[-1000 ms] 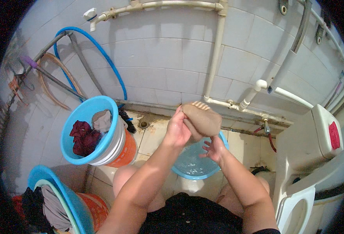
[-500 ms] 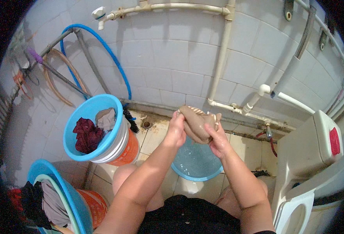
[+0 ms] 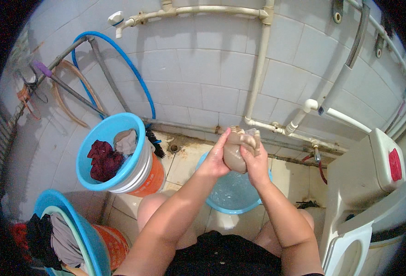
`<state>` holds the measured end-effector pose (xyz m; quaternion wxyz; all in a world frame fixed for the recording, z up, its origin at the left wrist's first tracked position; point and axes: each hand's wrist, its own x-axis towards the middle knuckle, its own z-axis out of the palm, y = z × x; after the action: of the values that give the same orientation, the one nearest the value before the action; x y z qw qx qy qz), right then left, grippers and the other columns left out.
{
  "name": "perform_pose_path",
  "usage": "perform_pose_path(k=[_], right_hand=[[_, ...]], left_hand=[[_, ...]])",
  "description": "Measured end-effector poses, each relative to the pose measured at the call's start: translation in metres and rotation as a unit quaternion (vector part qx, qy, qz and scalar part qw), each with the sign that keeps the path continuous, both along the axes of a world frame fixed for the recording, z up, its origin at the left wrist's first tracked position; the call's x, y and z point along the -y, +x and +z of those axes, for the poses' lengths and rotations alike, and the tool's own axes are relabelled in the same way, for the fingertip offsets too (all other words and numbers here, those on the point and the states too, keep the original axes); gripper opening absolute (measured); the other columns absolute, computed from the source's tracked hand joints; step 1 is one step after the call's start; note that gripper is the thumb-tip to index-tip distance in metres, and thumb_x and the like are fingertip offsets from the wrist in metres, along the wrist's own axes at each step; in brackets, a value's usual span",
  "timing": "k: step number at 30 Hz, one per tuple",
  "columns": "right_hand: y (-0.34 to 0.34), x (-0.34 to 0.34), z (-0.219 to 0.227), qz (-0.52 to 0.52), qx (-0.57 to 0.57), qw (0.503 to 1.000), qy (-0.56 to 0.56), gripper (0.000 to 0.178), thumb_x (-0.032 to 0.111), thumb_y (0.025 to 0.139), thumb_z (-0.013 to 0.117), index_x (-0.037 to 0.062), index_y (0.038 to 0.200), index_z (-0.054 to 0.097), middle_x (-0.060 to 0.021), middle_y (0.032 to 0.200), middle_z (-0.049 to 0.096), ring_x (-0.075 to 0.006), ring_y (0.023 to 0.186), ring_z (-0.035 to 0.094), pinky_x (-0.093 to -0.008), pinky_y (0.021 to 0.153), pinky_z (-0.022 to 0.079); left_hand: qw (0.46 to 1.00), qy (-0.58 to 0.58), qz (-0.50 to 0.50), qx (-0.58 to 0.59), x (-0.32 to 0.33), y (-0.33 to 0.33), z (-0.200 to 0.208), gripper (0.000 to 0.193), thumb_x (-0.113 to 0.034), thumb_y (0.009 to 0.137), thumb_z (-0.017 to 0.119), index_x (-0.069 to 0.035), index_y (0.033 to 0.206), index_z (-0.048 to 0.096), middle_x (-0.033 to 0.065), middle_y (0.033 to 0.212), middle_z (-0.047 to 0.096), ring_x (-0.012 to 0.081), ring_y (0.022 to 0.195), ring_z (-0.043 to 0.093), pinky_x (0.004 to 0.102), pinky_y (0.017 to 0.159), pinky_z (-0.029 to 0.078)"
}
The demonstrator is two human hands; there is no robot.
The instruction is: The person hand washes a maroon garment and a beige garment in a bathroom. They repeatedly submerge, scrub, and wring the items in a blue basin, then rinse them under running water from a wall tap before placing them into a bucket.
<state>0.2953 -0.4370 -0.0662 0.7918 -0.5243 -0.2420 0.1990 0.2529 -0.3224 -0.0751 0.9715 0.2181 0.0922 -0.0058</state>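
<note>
Between my hands is a wet taupe cloth (image 3: 234, 155), bunched up, with pale striped edging along its top. My left hand (image 3: 217, 160) wraps its left side, thumb pointing upward. On the other side my right hand (image 3: 256, 166) closes around it, the thumb pressing into the folds. The part of the cloth inside my palms is hidden. Below it, a light blue basin (image 3: 235, 211) of cloudy water stands on the tiled floor, partly covered by my hands and forearms.
At left, a blue basin (image 3: 86, 182) with maroon cloth (image 3: 105, 164) and grey cloth (image 3: 126, 141) rests on an orange-and-white bucket (image 3: 148, 178). Another blue basin (image 3: 92, 248) of clothes sits nearer. A white toilet (image 3: 350, 179) stands right; pipes (image 3: 259, 69) line the wall.
The cloth is squeezed into a more compact, rounded bundle. My left hand has moved slightly right and down, bringing my hands closer together.
</note>
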Motion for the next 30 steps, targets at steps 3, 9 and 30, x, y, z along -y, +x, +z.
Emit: perform_pose_path(k=[3,9,30], right_hand=[[0.0,-0.005,-0.014,-0.05,-0.084,0.995,0.018,0.035,0.015,0.085,0.055,-0.0006,0.116,0.047,-0.009,0.108,0.056,-0.016,0.099,0.053,-0.027,0.085,0.042],[0.0,-0.002,-0.03,0.041,-0.265,0.959,-0.093,0.039,0.027,0.089,0.048,0.0024,0.119,0.043,-0.0109,0.109,0.053,-0.0211,0.097,0.054,-0.0338,0.081,0.046],[0.082,0.087,-0.191,0.017,-0.258,0.898,-0.355,0.054,0.026,0.083,0.049,0.0043,0.129,0.034,-0.0177,0.117,0.049,-0.0292,0.094,0.051,-0.0456,0.081,0.041]], left_hand=[[0.998,0.015,0.057,-0.023,0.009,0.006,-0.011,0.039,-0.041,0.089,0.041,-0.011,0.113,0.051,0.0084,0.109,0.057,0.0243,0.098,0.057,0.0399,0.087,0.045],[0.985,0.061,0.138,-0.085,0.016,0.018,-0.086,0.037,-0.034,0.091,0.038,-0.006,0.112,0.05,0.0102,0.106,0.057,0.025,0.096,0.057,0.0397,0.085,0.047],[0.749,0.26,0.601,-0.105,-0.247,-0.159,0.123,0.056,-0.021,0.08,0.061,-0.005,0.126,0.033,0.0156,0.123,0.042,0.0315,0.106,0.049,0.0465,0.082,0.045]])
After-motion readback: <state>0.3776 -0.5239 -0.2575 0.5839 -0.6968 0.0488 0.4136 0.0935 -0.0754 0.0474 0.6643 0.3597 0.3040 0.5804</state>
